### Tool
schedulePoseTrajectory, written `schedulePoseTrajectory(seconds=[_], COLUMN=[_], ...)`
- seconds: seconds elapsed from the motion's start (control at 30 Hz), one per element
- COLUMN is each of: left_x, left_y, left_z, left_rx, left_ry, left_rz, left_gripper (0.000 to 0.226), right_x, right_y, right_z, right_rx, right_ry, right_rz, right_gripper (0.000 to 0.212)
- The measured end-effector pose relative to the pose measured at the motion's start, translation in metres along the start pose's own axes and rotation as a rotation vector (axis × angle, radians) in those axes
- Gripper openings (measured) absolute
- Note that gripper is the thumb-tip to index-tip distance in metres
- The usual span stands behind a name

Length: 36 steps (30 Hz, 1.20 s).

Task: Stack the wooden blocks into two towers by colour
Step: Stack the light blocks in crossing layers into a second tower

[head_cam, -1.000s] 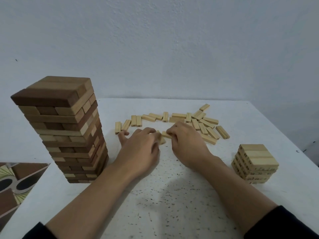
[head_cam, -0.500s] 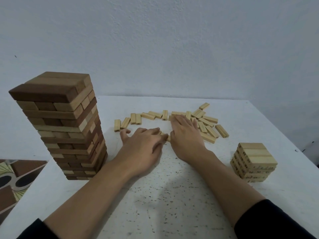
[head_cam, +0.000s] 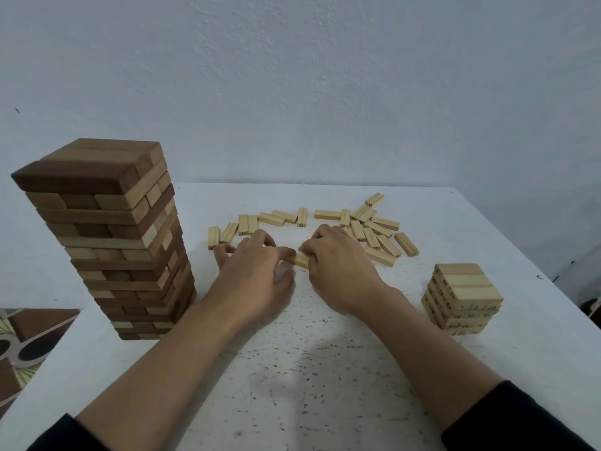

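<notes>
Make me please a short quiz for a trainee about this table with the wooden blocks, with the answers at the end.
1. True or false: the tall brown tower stands to the left of the left hand.
2. Where do the loose pale blocks lie? A) on the table, beyond the hands; B) on top of the tall brown tower; C) on the floor.
3. Fill in: the left hand and the right hand hold one ____ block between them.
Key: 1 true; 2 A; 3 pale.
</notes>
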<state>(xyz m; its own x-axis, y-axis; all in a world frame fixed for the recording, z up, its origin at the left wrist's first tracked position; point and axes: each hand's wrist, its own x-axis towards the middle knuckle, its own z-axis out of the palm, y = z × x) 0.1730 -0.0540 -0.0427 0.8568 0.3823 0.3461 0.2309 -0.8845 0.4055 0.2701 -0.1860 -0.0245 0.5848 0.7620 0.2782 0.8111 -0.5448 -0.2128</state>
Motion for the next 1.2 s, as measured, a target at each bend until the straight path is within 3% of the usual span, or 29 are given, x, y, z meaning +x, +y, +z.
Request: schedulePoseTrajectory(seconds=[0.07, 0.2, 0.73, 0.83, 1.0, 1.2], left_x=[0.000, 0.001, -0.002, -0.002, -0.003, -0.002], left_y=[-0.001, 0.008, 0.015, 0.016, 0.014, 0.010], left_z=[0.001, -0.014, -0.028, -0.025, -0.022, -0.024], left_rx=[-0.020, -0.005, -0.122, -0.166, -0.262, -0.249], left_ry=[-0.005, -0.133, -0.293, -0.287, -0.309, -0.359], left_rz=[0.004, 0.042, 0.130, 0.109, 0.131, 0.183], left_gripper=[0.036, 0.019, 0.050, 0.042, 0.034, 0.050], right_x=[-0.002, -0.009, -0.042, -0.045, -0.046, -0.047], right_y=[-0.004, -0.009, 0.009, 0.011, 0.018, 0.018], right_z=[-0.003, -0.005, -0.028, -0.027, -0.021, -0.014], right_rx=[0.024, 0.123, 0.304, 0.337, 0.315, 0.326], right_ry=[-0.018, -0.044, -0.100, -0.112, -0.050, -0.006], right_rz=[0.003, 0.020, 0.061, 0.044, 0.006, -0.056], right_gripper=[0.028, 0.023, 0.028, 0.033, 0.021, 0.037])
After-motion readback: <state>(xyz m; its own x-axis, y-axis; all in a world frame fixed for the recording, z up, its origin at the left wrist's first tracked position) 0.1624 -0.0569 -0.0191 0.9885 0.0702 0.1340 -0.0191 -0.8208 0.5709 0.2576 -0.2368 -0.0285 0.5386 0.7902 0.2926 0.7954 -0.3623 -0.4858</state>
